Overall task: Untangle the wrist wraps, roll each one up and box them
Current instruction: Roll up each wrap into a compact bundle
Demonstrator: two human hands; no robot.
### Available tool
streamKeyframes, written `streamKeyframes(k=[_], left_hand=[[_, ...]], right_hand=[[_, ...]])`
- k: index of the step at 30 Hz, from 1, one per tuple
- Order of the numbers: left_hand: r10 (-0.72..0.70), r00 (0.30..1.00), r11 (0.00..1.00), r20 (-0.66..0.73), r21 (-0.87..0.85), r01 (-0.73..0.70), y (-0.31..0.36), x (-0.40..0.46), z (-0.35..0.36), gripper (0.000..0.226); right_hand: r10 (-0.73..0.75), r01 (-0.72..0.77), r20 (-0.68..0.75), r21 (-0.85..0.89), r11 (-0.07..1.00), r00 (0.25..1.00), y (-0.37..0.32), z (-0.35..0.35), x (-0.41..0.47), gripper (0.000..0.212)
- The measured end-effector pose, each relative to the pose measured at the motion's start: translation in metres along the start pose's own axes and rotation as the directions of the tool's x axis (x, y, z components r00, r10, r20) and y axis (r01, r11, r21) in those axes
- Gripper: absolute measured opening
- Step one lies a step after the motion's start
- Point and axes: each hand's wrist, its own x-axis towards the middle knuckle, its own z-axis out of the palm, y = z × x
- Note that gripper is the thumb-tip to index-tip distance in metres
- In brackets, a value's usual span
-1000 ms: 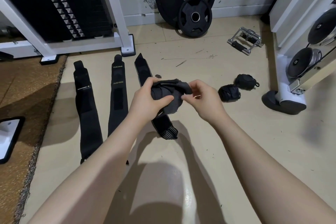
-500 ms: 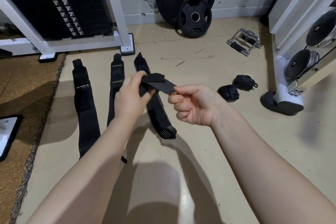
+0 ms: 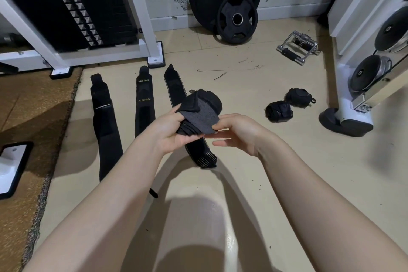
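Three flat wrist wraps (image 3: pixel 106 126) lie lengthwise on the floor (image 3: pixel 254 183), two rolled ones (image 3: pixel 279 111) to the right. Above them, the left hand (image 3: pixel 170 132) grips a part-rolled wrap (image 3: pixel 199 113); the right hand (image 3: pixel 238 132) pinches its loose flap, nearer the finished pair.

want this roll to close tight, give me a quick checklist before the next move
1. Left hand grips the roll: ok.
2. Right hand fingers on the grey flap: ok.
3. Flap pressed shut: not ok, its end is loose.
4. Floor space beside the two finished rolls: ok.
5. Three flat wraps untangled, side by side: ok.
6. Box within reach: cannot tell, none in view.
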Motion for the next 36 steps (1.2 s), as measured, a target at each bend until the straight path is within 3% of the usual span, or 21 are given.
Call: streamKeyframes(k=[4,9,11,16,20,22,23,24,25,26,28,30,33,34,36], left_hand=[[-0.023,0.989,0.999,0.144,-0.028,0.027,-0.007,0.001,0.001,0.045],[0.035,0.984,0.995,0.175,-0.097,-0.018,-0.016,0.004,0.007,0.042],[0.076,0.979,0.988,0.187,-0.143,-0.049,-0.017,0.005,0.010,0.044],[0.090,0.959,0.985,0.267,-0.165,-0.047,-0.016,0.001,0.014,0.056],[0.087,0.929,0.994,0.360,-0.100,-0.054,-0.011,-0.001,0.012,0.054],[0.098,0.943,0.989,0.317,0.076,-0.129,-0.009,0.000,0.015,0.057],[0.134,0.957,0.935,0.258,0.286,-0.209,-0.007,0.000,0.019,0.063],[0.197,0.960,0.797,0.199,0.538,-0.275,-0.007,0.001,0.022,0.075],[0.278,0.946,0.593,0.169,0.744,-0.308,-0.006,0.002,0.025,0.087],[0.362,0.914,0.400,0.182,0.856,-0.329,-0.008,0.002,0.027,0.093],[0.458,0.850,0.204,0.262,0.899,-0.387,-0.012,0.000,0.032,0.094],[0.442,0.827,0.137,0.349,0.884,-0.446,-0.018,0.000,0.031,0.095],[0.218,0.868,0.040,0.446,0.885,-0.464,-0.020,-0.001,0.021,0.122],[0.158,0.883,0.041,0.441,0.891,-0.453,-0.018,-0.002,0.019,0.131],[0.172,0.908,0.198,0.383,0.889,-0.413,-0.012,-0.004,0.018,0.126]], right_hand=[[-0.108,0.109,-0.036,0.029,0.994,0.994,0.009,-0.007,-0.002,0.020],[-0.218,0.214,-0.142,-0.039,0.976,0.966,0.010,-0.012,0.002,0.022],[-0.235,0.245,-0.169,0.040,0.969,0.957,0.009,-0.011,0.004,0.031],[-0.260,0.284,-0.116,0.437,0.853,0.959,0.009,-0.003,0.007,0.022],[-0.313,0.341,-0.139,0.464,0.817,0.939,0.004,-0.003,0.007,0.020],[-0.312,0.353,-0.167,0.487,0.799,0.936,0.002,0.001,0.008,0.027],[-0.299,0.351,-0.184,0.512,0.784,0.936,-0.001,0.003,0.009,0.030],[-0.271,0.341,-0.207,0.532,0.775,0.940,-0.004,0.005,0.010,0.030],[-0.217,0.319,-0.242,0.551,0.771,0.946,-0.007,0.007,0.011,0.029],[-0.138,0.282,-0.284,0.567,0.774,0.949,-0.010,0.008,0.012,0.026],[0.012,0.208,-0.352,0.579,0.788,0.936,-0.011,0.010,0.013,0.027],[0.048,0.167,-0.360,0.541,0.824,0.932,-0.007,0.007,0.014,0.049],[0.050,0.096,-0.290,0.467,0.879,0.956,-0.006,0.001,0.009,0.070],[0.057,0.075,-0.269,0.454,0.888,0.961,-0.005,-0.001,0.009,0.069],[0.082,0.039,-0.257,0.435,0.900,0.963,-0.006,0.000,0.007,0.066]])
